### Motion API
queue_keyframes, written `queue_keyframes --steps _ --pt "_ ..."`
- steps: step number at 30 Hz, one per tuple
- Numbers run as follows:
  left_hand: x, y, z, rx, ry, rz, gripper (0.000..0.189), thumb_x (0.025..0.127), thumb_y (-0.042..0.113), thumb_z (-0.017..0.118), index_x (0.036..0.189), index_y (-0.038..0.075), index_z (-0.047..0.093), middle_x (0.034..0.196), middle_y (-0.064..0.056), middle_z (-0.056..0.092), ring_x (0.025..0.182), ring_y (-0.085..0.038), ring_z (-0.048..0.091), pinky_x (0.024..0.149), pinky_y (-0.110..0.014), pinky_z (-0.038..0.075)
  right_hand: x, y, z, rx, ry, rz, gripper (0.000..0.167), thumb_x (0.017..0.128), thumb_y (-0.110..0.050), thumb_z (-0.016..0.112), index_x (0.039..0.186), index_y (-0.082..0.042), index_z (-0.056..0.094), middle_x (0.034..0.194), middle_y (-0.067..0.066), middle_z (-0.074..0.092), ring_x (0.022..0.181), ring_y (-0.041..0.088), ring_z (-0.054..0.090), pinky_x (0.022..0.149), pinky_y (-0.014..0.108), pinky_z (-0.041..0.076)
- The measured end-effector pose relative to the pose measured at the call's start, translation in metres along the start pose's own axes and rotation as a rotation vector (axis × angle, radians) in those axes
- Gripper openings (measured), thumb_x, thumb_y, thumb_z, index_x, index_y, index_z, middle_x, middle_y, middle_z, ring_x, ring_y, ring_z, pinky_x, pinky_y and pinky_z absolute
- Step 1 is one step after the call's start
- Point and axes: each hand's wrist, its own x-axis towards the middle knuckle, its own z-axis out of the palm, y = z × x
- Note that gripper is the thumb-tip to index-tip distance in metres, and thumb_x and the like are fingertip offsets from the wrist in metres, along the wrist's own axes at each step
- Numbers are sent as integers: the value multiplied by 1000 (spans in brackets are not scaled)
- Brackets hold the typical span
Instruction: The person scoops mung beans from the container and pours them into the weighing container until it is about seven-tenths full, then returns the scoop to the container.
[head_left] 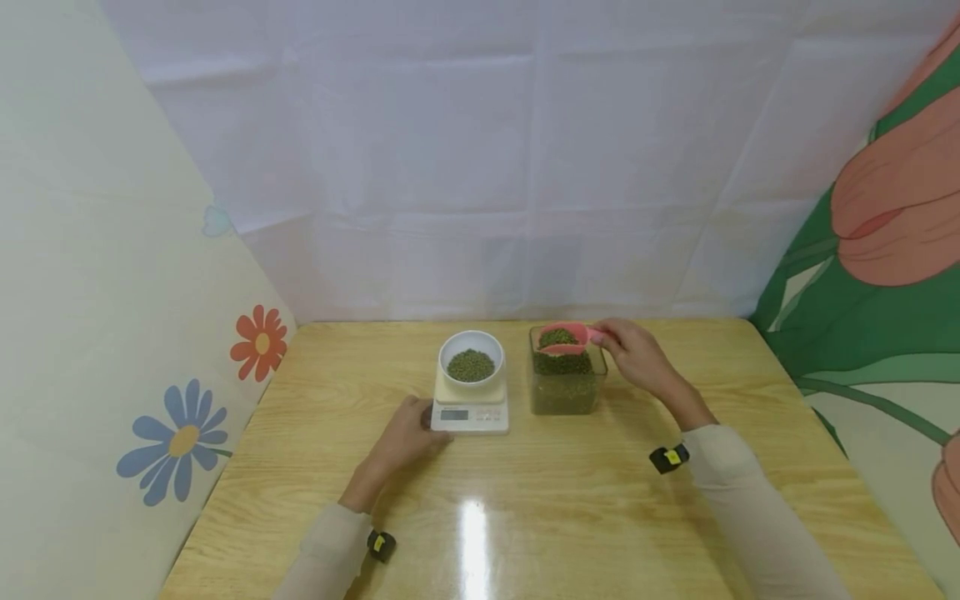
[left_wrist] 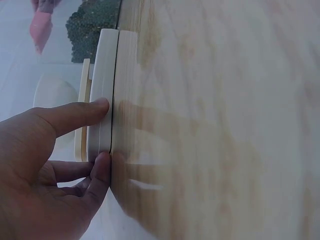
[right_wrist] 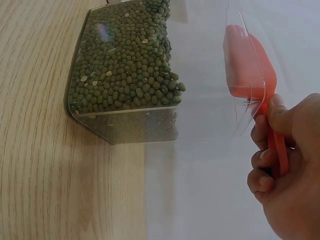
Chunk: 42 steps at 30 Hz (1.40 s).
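Observation:
In the head view, my right hand (head_left: 633,354) grips the handle of a pink-red scoop (head_left: 581,333) heaped with green beans. The scoop is at the top of a clear square container (head_left: 564,400), part filled with mung beans (right_wrist: 130,60). To its left stands a white kitchen scale (head_left: 491,423), with a white bowl (head_left: 482,342) of the same beans on its platform. My left hand (head_left: 408,433) holds the scale's front left corner. The left wrist view shows the thumb along the front edge and curled fingertips against the side.
Scale and container stand side by side towards the back of a wooden table (head_left: 555,517). Behind it hangs a white cloth backdrop (head_left: 450,167). Flower-printed panels rise at the left and right sides. Each wrist wears a small black device.

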Motion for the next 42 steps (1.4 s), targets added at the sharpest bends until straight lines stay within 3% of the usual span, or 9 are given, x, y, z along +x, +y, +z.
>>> queue_keyframes --steps 17,31,42 --pt "-1 0 -1 -10 5 4 56 83 22 91 132 3 72 114 -12 60 102 -23 55 100 -51 55 -2 -5 -2 -5 12 -3 33 114 -20 50 129 4 67 115 21 69 100 34 64 85 51 51" --pt "-1 0 0 -5 1 -10 57 83 21 90 133 1 71 114 -12 60 102 -23 56 100 -51 55 0 -9 -2 -12 23 -14 31 113 -18 51 127 5 67 111 20 69 94 31 61 81 46 49" --pt "0 0 0 6 -2 -13 58 84 22 90 134 1 70 114 -12 60 101 -23 56 101 -50 55 4 -15 -4 -24 29 -35 31 113 -18 51 127 4 67 112 21 69 98 33 63 85 51 51"
